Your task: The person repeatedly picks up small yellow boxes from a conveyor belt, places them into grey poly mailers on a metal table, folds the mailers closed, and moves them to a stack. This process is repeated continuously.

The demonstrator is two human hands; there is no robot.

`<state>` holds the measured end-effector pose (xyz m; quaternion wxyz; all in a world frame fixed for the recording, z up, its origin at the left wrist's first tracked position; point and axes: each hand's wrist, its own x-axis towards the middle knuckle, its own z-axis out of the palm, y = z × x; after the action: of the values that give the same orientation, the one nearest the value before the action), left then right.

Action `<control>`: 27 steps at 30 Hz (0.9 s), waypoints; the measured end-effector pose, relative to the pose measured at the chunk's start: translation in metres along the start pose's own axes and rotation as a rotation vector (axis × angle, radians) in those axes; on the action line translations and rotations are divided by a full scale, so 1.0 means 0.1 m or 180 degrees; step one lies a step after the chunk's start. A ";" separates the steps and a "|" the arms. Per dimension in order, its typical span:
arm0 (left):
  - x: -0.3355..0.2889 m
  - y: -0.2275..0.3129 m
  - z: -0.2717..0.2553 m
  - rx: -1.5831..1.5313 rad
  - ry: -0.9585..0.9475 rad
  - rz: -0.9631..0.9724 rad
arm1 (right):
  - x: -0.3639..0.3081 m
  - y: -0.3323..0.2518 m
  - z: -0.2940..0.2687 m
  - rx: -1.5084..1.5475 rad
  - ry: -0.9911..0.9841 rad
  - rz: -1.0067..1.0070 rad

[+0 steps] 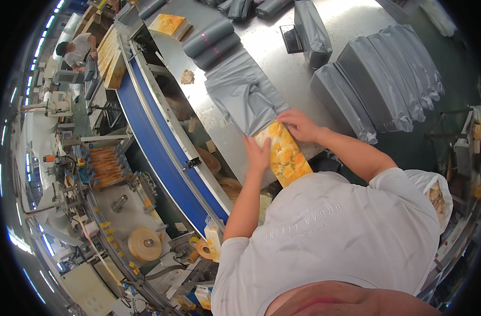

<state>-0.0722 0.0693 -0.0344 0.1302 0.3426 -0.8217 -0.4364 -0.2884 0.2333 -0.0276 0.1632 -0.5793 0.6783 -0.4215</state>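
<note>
A yellow flower-patterned package (286, 158) lies at the near edge of the metal table, close to my body. Its far end is inside the mouth of a grey plastic bag (243, 89), which lies wrinkled and mostly flat beyond it. My left hand (258, 154) is closed on the package's left side near the bag's mouth, thumb on top. At the right corner of the mouth, my right hand (299, 125) pinches the bag's edge against the package. The undersides of both hands' fingers are partly hidden.
Several filled grey bags (377, 79) stand in a row at the table's right. Grey bag rolls (211, 42), a flower-patterned pack (169, 25) and a dark flat device (290, 39) lie farther back. A blue conveyor (151, 126) runs left; a co-worker (81, 50) stands far left.
</note>
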 end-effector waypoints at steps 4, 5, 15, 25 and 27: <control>-0.20 -0.40 -0.12 -0.0483 0.0236 0.0238 | 0.35 -0.24 0.08 -0.0512 0.0278 0.1171; -0.11 -0.50 -0.15 -0.0977 0.0364 0.0012 | 0.39 -0.10 0.09 -0.0751 -0.0091 0.1156; 0.22 -0.27 -0.24 0.1379 -0.0992 -0.0071 | -0.05 -0.28 0.16 -0.1063 -0.1121 0.1992; -0.75 -0.26 -0.38 -0.0223 -0.0619 -0.0706 | -0.75 -0.57 -0.13 -0.0113 -0.1022 0.2244; -0.73 -0.42 -0.34 0.0428 -0.0882 -0.0329 | -0.45 -0.80 -0.16 -0.1082 -0.1861 0.1708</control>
<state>0.0174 0.0816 -0.0424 -0.0303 0.3289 -0.8405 -0.4295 -0.2361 0.2829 0.0309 0.3546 -0.4961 0.7899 -0.0646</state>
